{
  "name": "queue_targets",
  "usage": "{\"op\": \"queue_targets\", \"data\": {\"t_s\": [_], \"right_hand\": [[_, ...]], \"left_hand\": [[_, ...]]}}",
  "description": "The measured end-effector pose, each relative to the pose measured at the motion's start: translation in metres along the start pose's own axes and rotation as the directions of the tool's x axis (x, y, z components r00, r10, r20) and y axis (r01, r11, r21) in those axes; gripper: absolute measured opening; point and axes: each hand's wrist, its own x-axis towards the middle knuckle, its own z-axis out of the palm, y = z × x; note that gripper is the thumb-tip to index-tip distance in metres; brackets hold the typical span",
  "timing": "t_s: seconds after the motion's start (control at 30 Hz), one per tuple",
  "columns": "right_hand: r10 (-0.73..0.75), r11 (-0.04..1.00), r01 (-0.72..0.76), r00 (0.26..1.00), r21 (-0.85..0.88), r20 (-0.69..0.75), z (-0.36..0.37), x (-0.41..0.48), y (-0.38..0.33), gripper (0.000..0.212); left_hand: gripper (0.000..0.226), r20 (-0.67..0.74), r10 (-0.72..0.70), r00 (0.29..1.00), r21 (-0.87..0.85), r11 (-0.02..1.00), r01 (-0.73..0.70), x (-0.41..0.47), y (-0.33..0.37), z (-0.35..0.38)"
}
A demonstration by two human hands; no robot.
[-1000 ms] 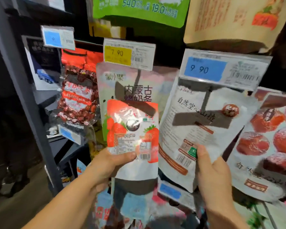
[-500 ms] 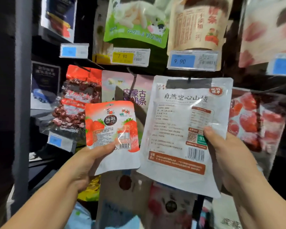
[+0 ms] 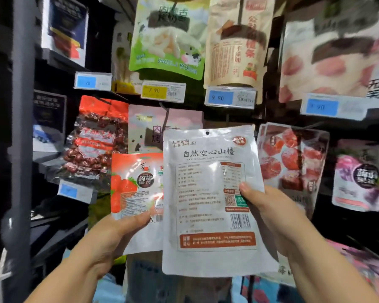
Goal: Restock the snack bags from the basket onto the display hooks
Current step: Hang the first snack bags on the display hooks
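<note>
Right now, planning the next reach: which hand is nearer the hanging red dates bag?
Left. The left hand, holding the strawberry bag, is just below-right of the red dates bag; the right hand, holding the white hawthorn bag, is farther right.

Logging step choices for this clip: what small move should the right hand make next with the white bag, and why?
Probably raise the white bag toward the blue 9.90 tag above it: the right hand pinches it, its hang hole is free just below that tag, while the left hand holds the strawberry bag.
</note>
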Motion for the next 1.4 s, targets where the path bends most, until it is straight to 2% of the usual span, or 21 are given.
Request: {"op": "queue_targets", "data": {"t_s": [0.13, 0.27, 0.3, 0.37, 0.4, 0.47, 0.57, 0.67, 0.77, 0.9, 1.0, 1.07, 1.13, 1.2, 1.27, 1.33, 1.4], "right_hand": [[0.103, 0.995, -0.104, 0.992, -0.006, -0.067, -0.01, -0.026, 0.031, 0.023], [0.187, 0.971, -0.205, 0.972, -0.122, -0.145, -0.033, -0.066, 0.053, 0.022], [0.197, 0.962, -0.224, 0.965, -0.156, -0.172, -0.042, -0.078, 0.057, 0.023], [0.221, 0.946, -0.264, 0.951, -0.191, -0.218, -0.057, -0.102, 0.064, 0.024], [0.238, 0.941, -0.286, 0.94, -0.183, -0.246, -0.064, -0.115, 0.068, 0.025], [0.256, 0.935, -0.315, 0.919, -0.165, -0.301, -0.08, -0.141, 0.074, 0.026], [0.253, 0.947, -0.313, 0.872, -0.079, -0.419, -0.109, -0.182, 0.078, 0.023], [0.204, 0.953, -0.293, 0.806, -0.074, -0.555, -0.137, -0.22, 0.069, 0.02], [0.152, 0.962, -0.264, 0.73, -0.069, -0.666, -0.167, -0.258, 0.059, 0.025], [0.149, 0.986, -0.16, 0.699, 0.051, -0.699, -0.2, -0.318, 0.044, 0.027], [0.111, 0.989, -0.146, 0.665, 0.017, -0.739, -0.224, -0.361, 0.036, 0.036], [0.105, 0.988, -0.152, 0.614, 0.013, -0.783, -0.243, -0.385, 0.037, 0.045], [0.107, 0.979, -0.202, 0.527, -0.002, -0.843, -0.26, -0.408, 0.039, 0.062], [0.079, 0.953, -0.299, 0.418, -0.055, -0.905, -0.272, -0.429, 0.032, 0.074], [0.018, 0.888, -0.436, 0.349, -0.145, -0.937, -0.283, -0.45, 0.02, 0.076], [-0.014, 0.863, -0.478, 0.304, -0.166, -0.952, -0.297, -0.47, 0.009, 0.082], [-0.023, 0.846, -0.511, 0.248, -0.151, -0.968, -0.311, -0.488, 0.002, 0.089]], "left_hand": [[0.05, 0.021, -0.077, 0.997, -0.07, 0.994, 0.078, -0.014, -0.026, 0.018], [0.035, 0.039, -0.167, 0.985, -0.089, 0.981, 0.17, -0.027, -0.067, 0.05], [0.034, 0.069, -0.183, 0.981, -0.087, 0.978, 0.188, -0.032, -0.077, 0.061], [0.05, 0.184, -0.24, 0.953, -0.061, 0.965, 0.255, -0.042, -0.095, 0.083], [0.051, 0.24, -0.281, 0.929, -0.042, 0.953, 0.299, -0.048, -0.102, 0.095], [0.04, 0.311, -0.325, 0.893, -0.016, 0.938, 0.347, -0.06, -0.113, 0.118], [0.023, 0.376, -0.335, 0.864, 0.032, 0.936, 0.349, -0.076, -0.128, 0.16], [0.038, 0.473, -0.316, 0.822, 0.058, 0.943, 0.329, -0.087, -0.142, 0.204], [0.016, 0.543, -0.342, 0.767, 0.092, 0.932, 0.351, -0.105, -0.161, 0.255], [0.015, 0.665, -0.408, 0.626, 0.169, 0.898, 0.405, -0.138, -0.179, 0.325], [0.008, 0.709, -0.436, 0.554, 0.229, 0.885, 0.405, -0.168, -0.189, 0.366], [0.022, 0.753, -0.44, 0.489, 0.247, 0.878, 0.409, -0.186, -0.195, 0.392], [0.04, 0.776, -0.458, 0.433, 0.276, 0.864, 0.42, -0.204, -0.202, 0.418], [0.029, 0.792, -0.456, 0.407, 0.287, 0.865, 0.411, -0.223, -0.203, 0.441], [0.034, 0.805, -0.463, 0.372, 0.308, 0.861, 0.404, -0.239, -0.207, 0.464], [0.059, 0.815, -0.474, 0.333, 0.343, 0.858, 0.382, -0.254, -0.205, 0.483], [0.085, 0.82, -0.471, 0.325, 0.368, 0.869, 0.331, -0.262, -0.209, 0.502]]}}
